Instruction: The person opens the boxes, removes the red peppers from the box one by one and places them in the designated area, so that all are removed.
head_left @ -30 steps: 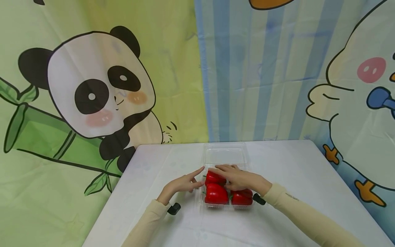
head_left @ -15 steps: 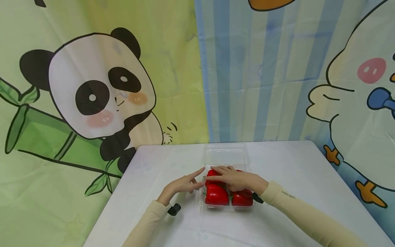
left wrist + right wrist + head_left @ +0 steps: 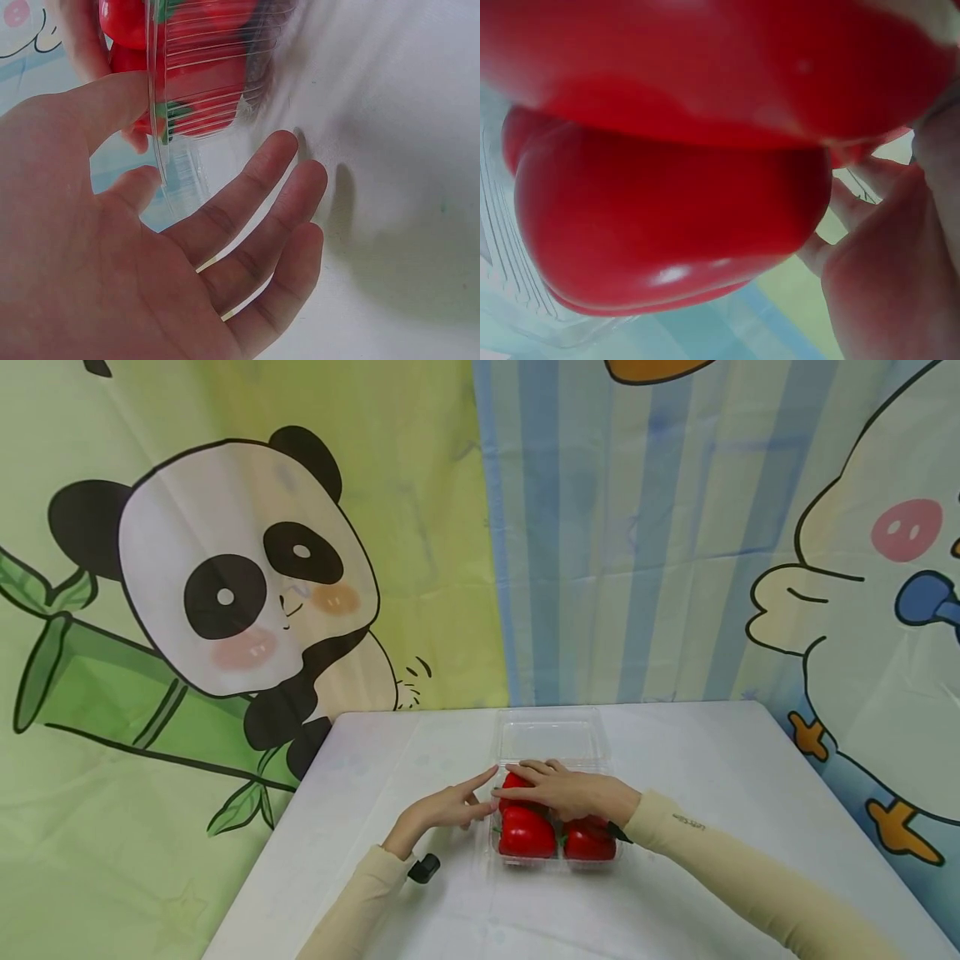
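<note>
Red bell peppers sit in a clear plastic clamshell box point(image 3: 206, 75) with green stems showing. In the head view one pepper point(image 3: 527, 833) is at the front left, another point(image 3: 590, 841) at the front right, and a third point(image 3: 516, 782) behind on the left. My right hand point(image 3: 576, 793) lies across the rear of the box, its extended fingers over the back left pepper; it hides the back right part. In the right wrist view a large pepper point(image 3: 675, 217) is beside that hand. My left hand point(image 3: 127, 217) touches the box's left rim with thumb and forefinger, its other fingers loosely extended.
The box's transparent lid point(image 3: 551, 735) lies folded back behind it, near the rear edge of the white table point(image 3: 675, 752). Printed curtains with a panda point(image 3: 247, 568) and a white bird point(image 3: 885, 693) hang behind the table.
My right hand has slid slightly left over the peppers, and its forearm has followed. A bit of red seen behind it half a second ago is now covered. My left hand stays at the rim.
</note>
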